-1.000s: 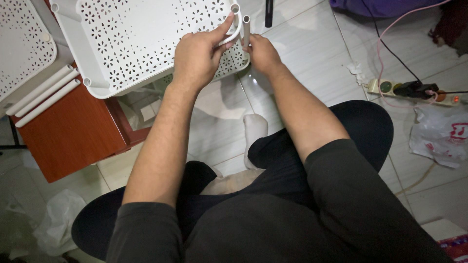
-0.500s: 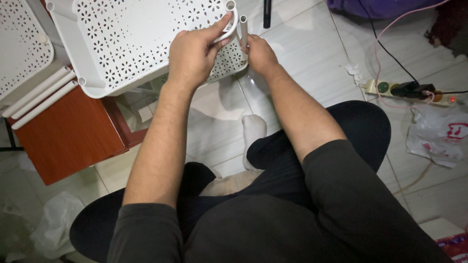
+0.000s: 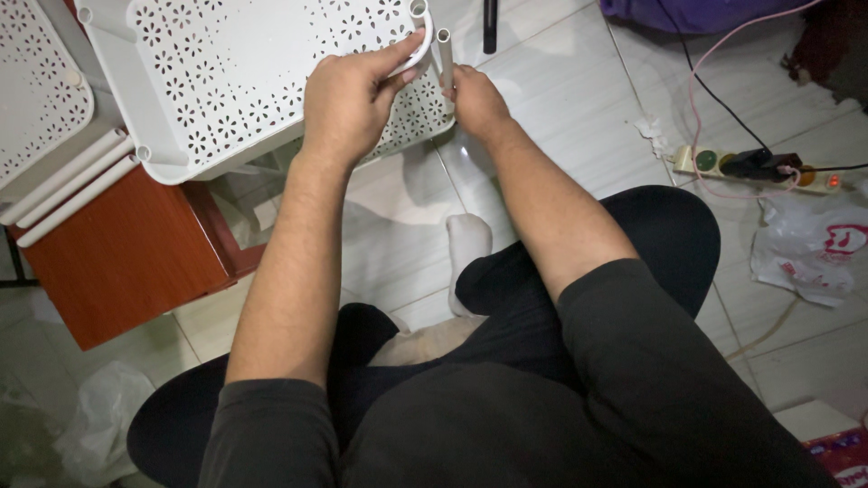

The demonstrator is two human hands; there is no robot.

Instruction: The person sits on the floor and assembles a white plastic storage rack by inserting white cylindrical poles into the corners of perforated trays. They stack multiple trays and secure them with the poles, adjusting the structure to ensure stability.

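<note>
My left hand (image 3: 348, 95) grips the near right corner of a white perforated plastic shelf tray (image 3: 244, 72), with the thumb stretched along the rim towards the round corner socket (image 3: 418, 9). My right hand (image 3: 475, 98) holds a short white plastic tube (image 3: 445, 54) upright, right beside that socket. The tray is tilted and rests partly on a red-brown wooden stool (image 3: 127, 248). My crossed legs in black trousers fill the lower view.
Three white tubes (image 3: 68, 185) lie on the stool, and a second perforated tray (image 3: 41, 86) is at the far left. A power strip (image 3: 755, 165) with cables and a white plastic bag (image 3: 809, 248) lie on the tiled floor at right. A crumpled bag (image 3: 104, 407) is at lower left.
Both hands, the tray and the tube have drifted slightly up and left in view. The grip on the tray corner and on the tube is the same.
</note>
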